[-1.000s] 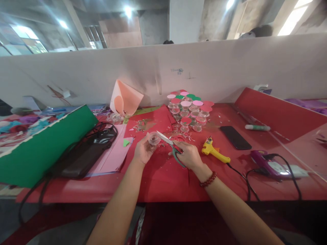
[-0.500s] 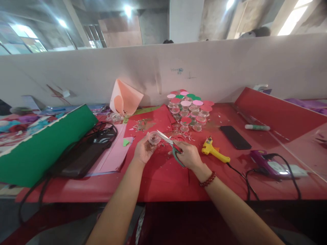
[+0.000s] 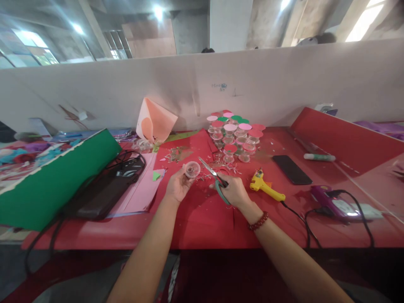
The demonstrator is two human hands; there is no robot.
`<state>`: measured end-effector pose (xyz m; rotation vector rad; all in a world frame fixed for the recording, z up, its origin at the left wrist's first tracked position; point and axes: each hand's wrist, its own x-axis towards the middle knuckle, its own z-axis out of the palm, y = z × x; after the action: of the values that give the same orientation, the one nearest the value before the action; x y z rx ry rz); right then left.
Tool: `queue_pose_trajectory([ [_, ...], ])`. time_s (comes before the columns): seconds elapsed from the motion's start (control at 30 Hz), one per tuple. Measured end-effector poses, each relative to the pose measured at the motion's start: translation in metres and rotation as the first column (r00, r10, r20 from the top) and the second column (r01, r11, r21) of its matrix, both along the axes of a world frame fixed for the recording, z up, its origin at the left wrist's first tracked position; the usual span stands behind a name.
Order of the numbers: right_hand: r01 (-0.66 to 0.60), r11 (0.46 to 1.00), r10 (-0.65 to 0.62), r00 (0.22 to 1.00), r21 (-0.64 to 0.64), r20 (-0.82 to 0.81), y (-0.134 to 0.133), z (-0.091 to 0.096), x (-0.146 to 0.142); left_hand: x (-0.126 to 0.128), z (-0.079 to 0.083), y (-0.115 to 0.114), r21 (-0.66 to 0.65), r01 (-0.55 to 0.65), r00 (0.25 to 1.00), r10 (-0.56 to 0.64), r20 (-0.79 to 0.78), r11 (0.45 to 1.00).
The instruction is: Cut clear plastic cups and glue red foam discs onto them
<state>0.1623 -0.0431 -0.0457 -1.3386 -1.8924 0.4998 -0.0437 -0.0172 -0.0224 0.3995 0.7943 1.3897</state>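
Note:
My left hand (image 3: 179, 185) is closed around a small clear plastic cup (image 3: 192, 169), its round rim tilted up toward me. In my right hand (image 3: 235, 190) is a pair of scissors (image 3: 212, 170) with dark green handles. Their blades point up and left, close to the cup but apart from it, and look nearly closed. Behind my hands stands a cluster of clear cups (image 3: 229, 158) topped with pink, red and green paper discs (image 3: 230, 127). Thin paper scraps (image 3: 233, 168) lie around the scissors on red paper (image 3: 202, 210).
A yellow glue gun (image 3: 267, 188), a black phone (image 3: 292, 169) and a purple power strip (image 3: 336, 204) with cables lie to the right. Leftward are pink sheets (image 3: 139, 198), a dark bag (image 3: 104, 189) and a green board (image 3: 59, 181). A red board (image 3: 344, 139) leans at far right.
The scissors have drawn back slightly to the right, away from the cup's rim, and their blades have turned steeper. The cup has tilted so its opening faces me more.

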Motion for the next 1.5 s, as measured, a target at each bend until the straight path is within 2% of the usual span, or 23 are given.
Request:
queue_pose_trajectory([
  [0.13, 0.072, 0.993, -0.077, 0.996, 0.091, 0.053, -0.004, 0.005, -0.001, -0.001, 0.000, 0.001, 0.010, 0.006, 1.000, -0.007, 0.010, 1.000],
  [0.23, 0.086, 0.990, -0.097, 0.991, 0.110, 0.094, -0.008, 0.007, -0.004, -0.001, 0.000, 0.000, 0.006, 0.029, 1.000, -0.029, 0.012, 1.000],
  [0.43, 0.080, 0.996, -0.085, 0.992, 0.049, 0.098, -0.005, 0.004, -0.006, -0.001, -0.001, -0.002, 0.017, 0.075, 0.997, -0.076, 0.031, 0.997],
  [0.63, 0.147, 0.988, -0.136, 0.975, -0.052, 0.174, 0.001, 0.000, 0.000, -0.003, -0.003, 0.000, 0.045, 0.087, 0.992, -0.090, 0.085, 0.995],
  [0.73, 0.156, 0.987, -0.144, 0.971, -0.049, 0.188, 0.000, 0.000, 0.001, -0.004, -0.005, 0.000, 0.068, 0.088, 0.993, -0.093, 0.077, 0.994],
  [0.9, 0.173, 0.984, -0.159, 0.963, -0.049, 0.216, -0.001, 0.000, 0.000, -0.005, -0.004, -0.004, 0.192, 0.173, 0.980, -0.188, 0.063, 0.966],
  [1.0, 0.171, 0.985, -0.161, 0.963, -0.028, 0.214, -0.001, 0.000, 0.000, -0.005, -0.003, -0.004, 0.215, 0.181, 0.977, -0.201, 0.074, 0.960],
  [1.3, 0.198, 0.980, -0.200, 0.971, 0.027, 0.134, 0.002, -0.003, 0.000, -0.007, -0.005, -0.003, 0.225, 0.154, 0.983, -0.171, 0.061, 0.962],
  [1.37, 0.202, 0.979, -0.204, 0.970, 0.030, 0.129, 0.002, -0.003, 0.000, -0.004, -0.007, -0.002, 0.243, 0.121, 0.992, -0.125, 0.001, 0.962],
  [1.5, 0.208, 0.977, -0.213, 0.970, 0.056, 0.117, 0.002, -0.003, 0.000, 0.003, -0.013, 0.002, 0.232, 0.026, 0.973, 0.029, -0.228, 0.972],
])
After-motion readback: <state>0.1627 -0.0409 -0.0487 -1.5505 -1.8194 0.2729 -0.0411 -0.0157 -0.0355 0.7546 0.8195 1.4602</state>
